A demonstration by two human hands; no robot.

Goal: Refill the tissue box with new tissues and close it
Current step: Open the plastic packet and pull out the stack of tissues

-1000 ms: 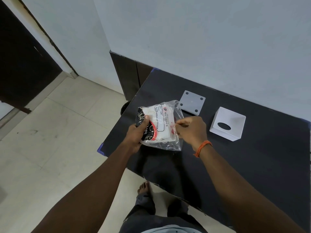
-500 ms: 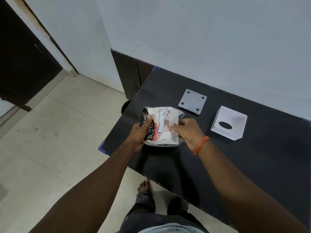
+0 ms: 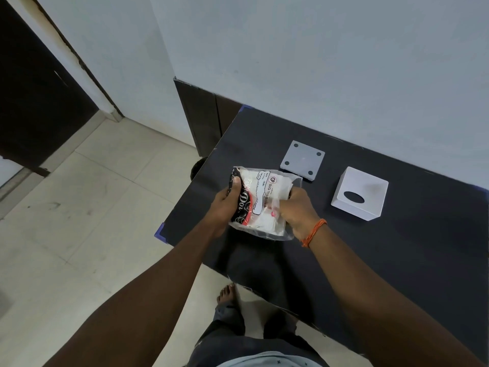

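Observation:
A clear plastic pack of white tissues (image 3: 260, 201) with a black and red label is held just above the black table (image 3: 370, 247). My left hand (image 3: 225, 205) grips its left end, thumb on top. My right hand (image 3: 297, 211) grips the right side of the pack, fingers curled at its open edge. The white cube tissue box (image 3: 361, 193) stands to the right with its oval slot facing up. Its square grey base plate (image 3: 301, 160) lies flat behind the pack, apart from the box.
The table's left edge and blue-taped corner (image 3: 160, 233) lie just left of my left hand. A grey wall runs behind the table. Tiled floor and a dark doorway (image 3: 34, 102) are to the left. My foot (image 3: 226, 294) shows below the table's front edge.
My right hand has shifted from pinching the pack's right edge to gripping deeper at its open side. The pack's plastic has crumpled tighter around the tissues.

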